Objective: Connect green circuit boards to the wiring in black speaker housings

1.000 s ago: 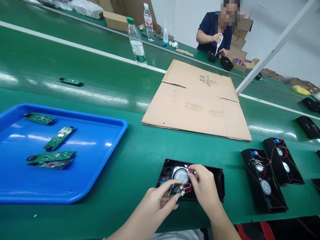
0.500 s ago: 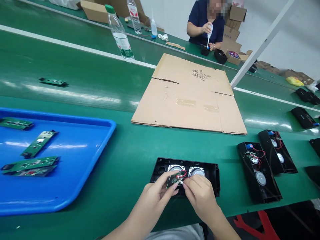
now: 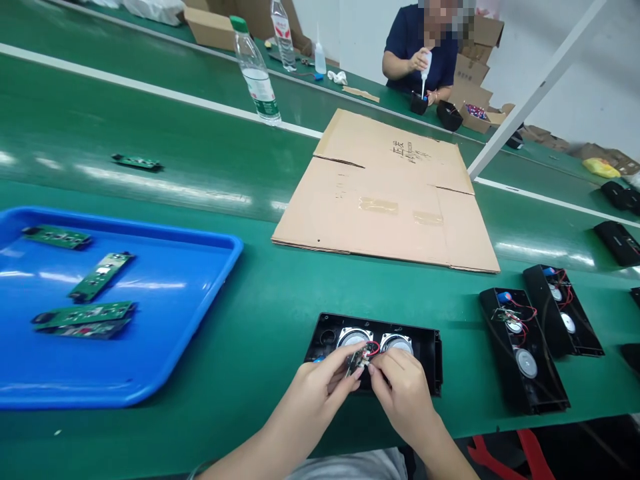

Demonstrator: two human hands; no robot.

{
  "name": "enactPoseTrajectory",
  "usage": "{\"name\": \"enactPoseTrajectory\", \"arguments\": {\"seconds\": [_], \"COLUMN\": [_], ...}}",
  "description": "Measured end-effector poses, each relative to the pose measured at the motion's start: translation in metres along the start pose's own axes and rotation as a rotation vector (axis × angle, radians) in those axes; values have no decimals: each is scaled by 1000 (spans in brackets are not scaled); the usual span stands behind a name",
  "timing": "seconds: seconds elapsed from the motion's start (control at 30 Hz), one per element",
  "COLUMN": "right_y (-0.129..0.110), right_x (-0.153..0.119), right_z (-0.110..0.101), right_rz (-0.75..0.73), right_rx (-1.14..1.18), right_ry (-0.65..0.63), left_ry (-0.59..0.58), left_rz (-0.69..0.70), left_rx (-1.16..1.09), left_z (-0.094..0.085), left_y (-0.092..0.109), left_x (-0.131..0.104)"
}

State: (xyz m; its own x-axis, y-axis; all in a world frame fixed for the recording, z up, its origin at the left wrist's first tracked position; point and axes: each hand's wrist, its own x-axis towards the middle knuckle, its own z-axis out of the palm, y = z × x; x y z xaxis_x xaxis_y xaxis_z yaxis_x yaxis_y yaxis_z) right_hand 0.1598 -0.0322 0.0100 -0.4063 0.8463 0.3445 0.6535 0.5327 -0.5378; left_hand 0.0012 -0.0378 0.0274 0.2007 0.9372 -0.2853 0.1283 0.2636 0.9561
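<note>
My left hand (image 3: 323, 390) is closed around a small circuit board (image 3: 354, 361), tilted up between thumb and fingers. Against the board's right side my right hand (image 3: 404, 381) pinches a small white connector (image 3: 367, 364) with its fingertips. A red wire (image 3: 373, 347) loops just above the board. Beneath both hands lies an open black speaker housing (image 3: 431, 363) with two round speakers, one of them a silver-rimmed speaker (image 3: 397, 341). Part of a blue component (image 3: 318, 359) shows beside my left fingers. My fingers hide much of the board and the housing's front edge.
On the left, a blue tray (image 3: 220, 283) holds several green circuit boards (image 3: 103, 277). Flattened cardboard (image 3: 385, 193) lies ahead. Two wired housings (image 3: 525, 363) stand at right. A bottle (image 3: 260, 87) is farther back. Across the line, a co-worker (image 3: 425, 60) holds a white squeeze bottle (image 3: 426, 72).
The view has shifted slightly left, so most things appear farther right. The board in my left hand has tilted more on edge. Both hands remain together over the housing.
</note>
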Motion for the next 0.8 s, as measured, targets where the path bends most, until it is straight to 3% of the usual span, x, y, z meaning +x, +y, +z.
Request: {"name": "enactPoseTrajectory", "arguments": {"seconds": [0.17,0.3,0.5,0.8], "right_y": [0,1,2,-1], "right_x": [0,-2,-1,0], "right_z": [3,4,1,5], "right_rz": [-50,48,50,62], "right_rx": [-67,24,51,23], "right_ry": [33,93,30,58], "left_ry": [17,-48,-54,-70], "left_rz": [26,53,66,66], "left_rx": [-50,-43,-29,1], "left_z": [0,-4,-6,-5], "left_y": [2,7,12,8], "left_x": [-1,-2,-2,-3]}}
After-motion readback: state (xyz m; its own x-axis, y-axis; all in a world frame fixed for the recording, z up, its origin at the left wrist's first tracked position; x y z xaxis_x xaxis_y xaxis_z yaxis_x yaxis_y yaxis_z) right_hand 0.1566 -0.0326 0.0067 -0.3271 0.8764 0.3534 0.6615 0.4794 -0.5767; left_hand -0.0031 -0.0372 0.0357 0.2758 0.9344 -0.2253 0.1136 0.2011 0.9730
